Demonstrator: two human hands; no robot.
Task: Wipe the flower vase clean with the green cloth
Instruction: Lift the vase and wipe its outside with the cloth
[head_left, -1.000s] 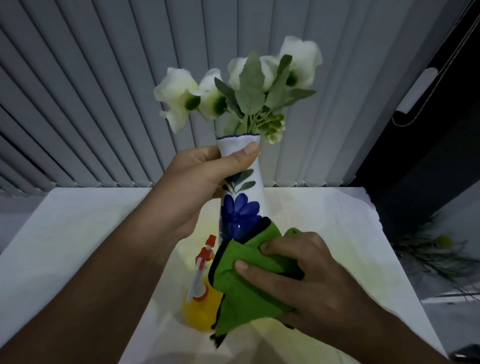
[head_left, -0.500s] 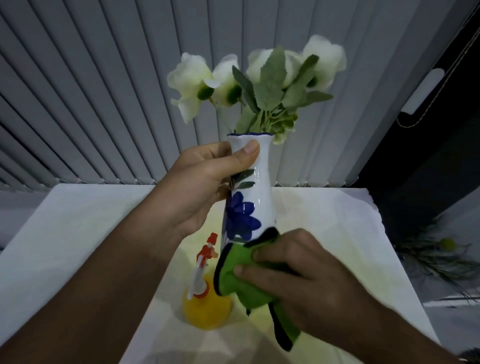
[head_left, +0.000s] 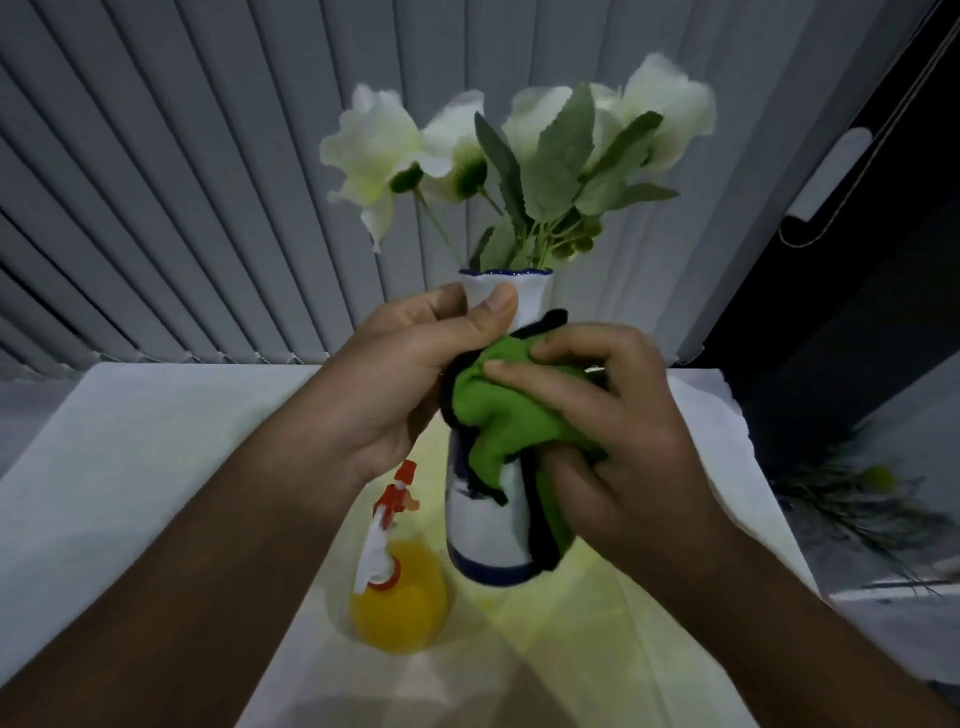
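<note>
The flower vase (head_left: 485, 525) is white ceramic with a blue band at its base, blue painted marks on its body and a wavy blue-edged rim, and it holds white flowers with green leaves. It stands upright, raised above the table. The green cloth (head_left: 506, 415), edged in black, is bunched against the vase's upper body, one dark-edged fold trailing down its right side.

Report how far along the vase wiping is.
Done: nothing can be confirmed clean by sight. In hand: the left hand grips the vase at its neck, held above the table, while the right hand presses the green cloth against its upper body. Left: the bare lower body and base.
</note>
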